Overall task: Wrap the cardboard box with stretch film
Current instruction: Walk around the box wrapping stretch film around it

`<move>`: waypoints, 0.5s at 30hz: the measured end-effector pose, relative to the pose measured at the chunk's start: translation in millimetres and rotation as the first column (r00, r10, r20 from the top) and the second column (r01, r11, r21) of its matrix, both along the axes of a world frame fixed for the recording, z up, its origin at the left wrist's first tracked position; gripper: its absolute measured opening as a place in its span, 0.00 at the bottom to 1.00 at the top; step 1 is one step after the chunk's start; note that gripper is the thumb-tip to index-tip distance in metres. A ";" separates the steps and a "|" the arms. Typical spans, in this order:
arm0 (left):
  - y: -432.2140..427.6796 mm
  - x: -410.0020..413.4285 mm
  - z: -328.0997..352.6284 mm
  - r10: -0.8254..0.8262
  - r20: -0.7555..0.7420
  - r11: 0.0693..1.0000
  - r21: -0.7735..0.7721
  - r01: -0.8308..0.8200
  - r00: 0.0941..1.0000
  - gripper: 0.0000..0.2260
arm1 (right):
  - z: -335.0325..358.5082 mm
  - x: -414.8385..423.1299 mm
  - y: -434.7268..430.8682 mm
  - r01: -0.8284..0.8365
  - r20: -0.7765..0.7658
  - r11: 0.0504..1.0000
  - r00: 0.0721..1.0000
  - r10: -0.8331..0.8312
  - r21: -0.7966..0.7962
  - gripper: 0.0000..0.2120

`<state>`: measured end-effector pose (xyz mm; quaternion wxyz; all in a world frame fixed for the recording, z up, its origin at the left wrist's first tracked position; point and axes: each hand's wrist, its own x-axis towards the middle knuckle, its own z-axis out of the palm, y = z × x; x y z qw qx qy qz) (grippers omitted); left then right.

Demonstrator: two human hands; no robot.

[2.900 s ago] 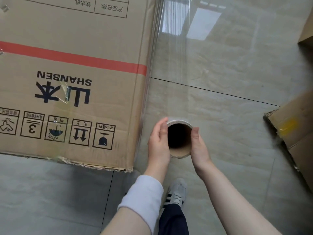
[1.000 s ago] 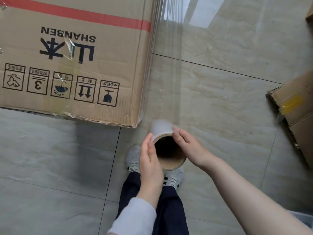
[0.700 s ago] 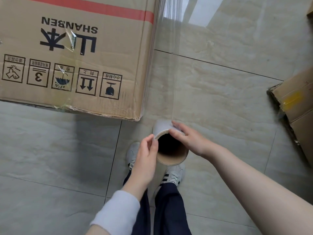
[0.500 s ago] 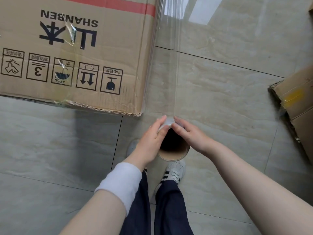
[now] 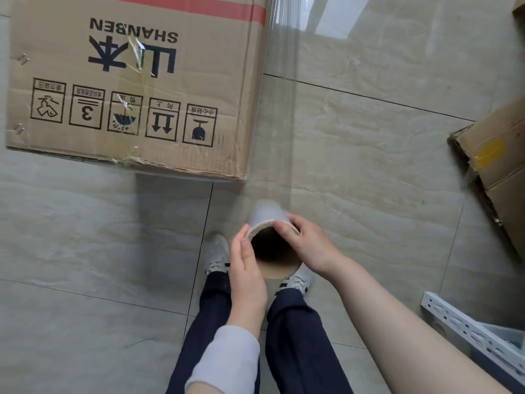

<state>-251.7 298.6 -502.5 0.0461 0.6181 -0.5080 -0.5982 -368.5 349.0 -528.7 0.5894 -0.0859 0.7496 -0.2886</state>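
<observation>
Head view, looking down. Cardboard box (image 5: pixel 136 81) marked SHANBEN stands on the tiled floor (image 5: pixel 369 172) at far left; clear stretch film (image 5: pixel 279 109) runs from the box's right edge to the stretch film roll (image 5: pixel 267 213) at near centre, its hollow core facing the camera; left grip (image 5: pixel 247 268) curls round the roll's left rim; right grip (image 5: pixel 309 243) clasps the right rim, fingers over the edge; second carton (image 5: pixel 497 166) lies at right; white perforated rail (image 5: pixel 468 331) sits near right.

Cardboard box (image 5: pixel 127 81) on the floor (image 5: pixel 85 237), ahead and left. Stretch film (image 5: pixel 279 123) runs from its right corner down to the roll (image 5: pixel 268 216), which sits between left hand (image 5: pixel 247 271) and right hand (image 5: pixel 311 245), above the shoes (image 5: pixel 217 254). Second carton (image 5: pixel 500 166) far right.
</observation>
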 end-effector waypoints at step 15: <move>-97.0 7.1 -35.2 -0.776 -0.118 0.604 0.143 0.784 0.619 0.23 | -18.7 33.1 -10.4 0.246 0.050 0.967 0.969 -0.243 -0.072 0.35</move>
